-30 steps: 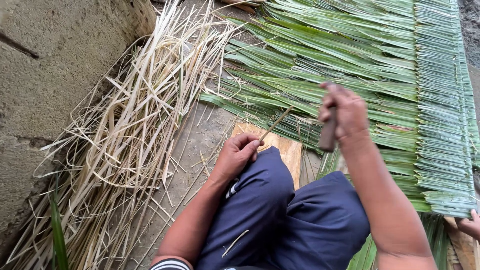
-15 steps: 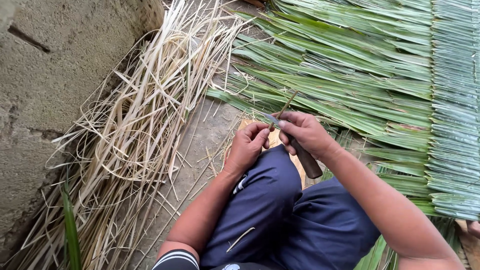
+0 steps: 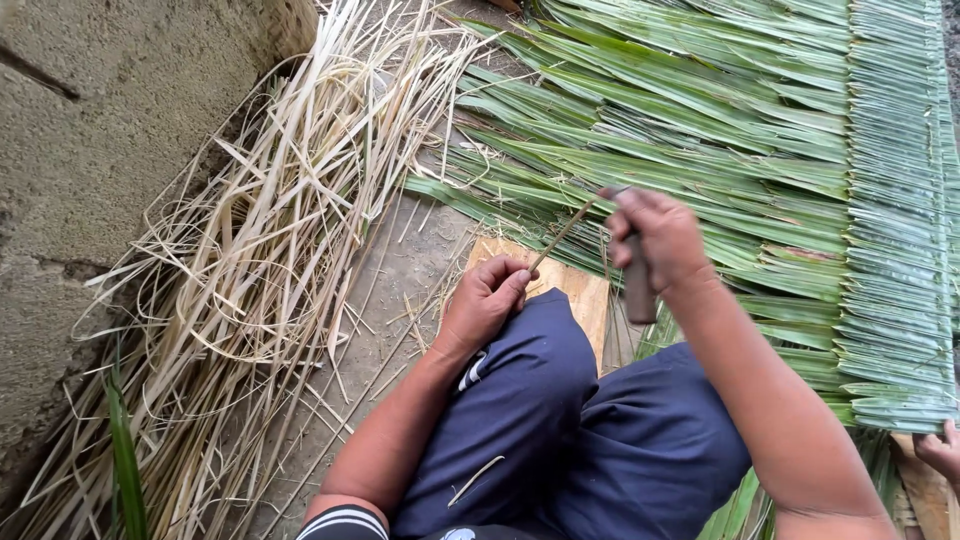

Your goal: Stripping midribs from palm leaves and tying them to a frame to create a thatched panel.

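The left hand is pinching a thin stick between thumb and curled fingers, closed tight around its lower end. It is resting on the left knee, which is steadying the stick as its free end is slanting up and to the right, away from the body. That tip is meeting the right hand, which is wrapped in a full fist around a knife. The dark handle is hanging down below the fist; the blade is mostly hidden by the fingers, so I cannot tell exactly how it is lying against the stick, only that the two are coming together at the top of the fist. The grip looks suited to shaving outward along the stick, with the edge turned away from the legs.

Under the left hand a flat wooden board is lying on the ground, just beyond the knee in dark blue trousers. Beyond the board, a mat of green palm leaves is spreading across the ground, folded in a neat row along its right edge. To the left, a loose heap of dry pale strips is lying against a rough concrete wall. At the lower right corner, another person's fingers are touching the mat's edge.
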